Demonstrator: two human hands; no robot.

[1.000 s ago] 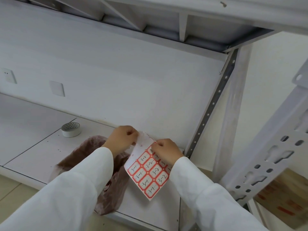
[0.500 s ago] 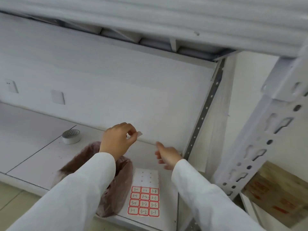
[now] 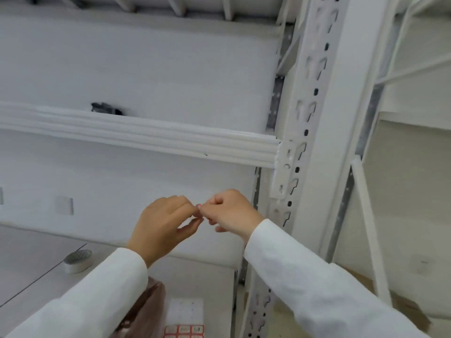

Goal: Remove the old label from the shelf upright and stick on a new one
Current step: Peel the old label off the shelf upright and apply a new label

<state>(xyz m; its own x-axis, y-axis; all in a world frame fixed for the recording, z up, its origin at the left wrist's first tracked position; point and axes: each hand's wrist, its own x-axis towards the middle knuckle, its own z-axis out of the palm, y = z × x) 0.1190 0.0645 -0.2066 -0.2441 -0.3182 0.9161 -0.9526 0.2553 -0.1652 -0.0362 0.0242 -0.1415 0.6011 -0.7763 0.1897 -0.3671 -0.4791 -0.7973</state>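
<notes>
My left hand [image 3: 163,223] and my right hand [image 3: 231,213] meet in mid-air in front of the shelf, fingertips together. Between them they pinch a small red-edged label [image 3: 199,208], mostly hidden by the fingers. The white slotted shelf upright [image 3: 310,113] rises just right of my right hand. No label shows on the stretch of upright in view. The label sheet [image 3: 186,318], with red-bordered stickers on its lower part, lies flat on the shelf board below my hands.
A brownish plastic bag [image 3: 144,311] sits left of the sheet, partly behind my left sleeve. A roll of tape [image 3: 78,261] lies on the shelf board at the left. A white shelf beam [image 3: 146,132] crosses above the hands.
The view has tilted upward. My hands rose from above the sheet and came together; the right hand, open before, now pinches the small label along with the left.
</notes>
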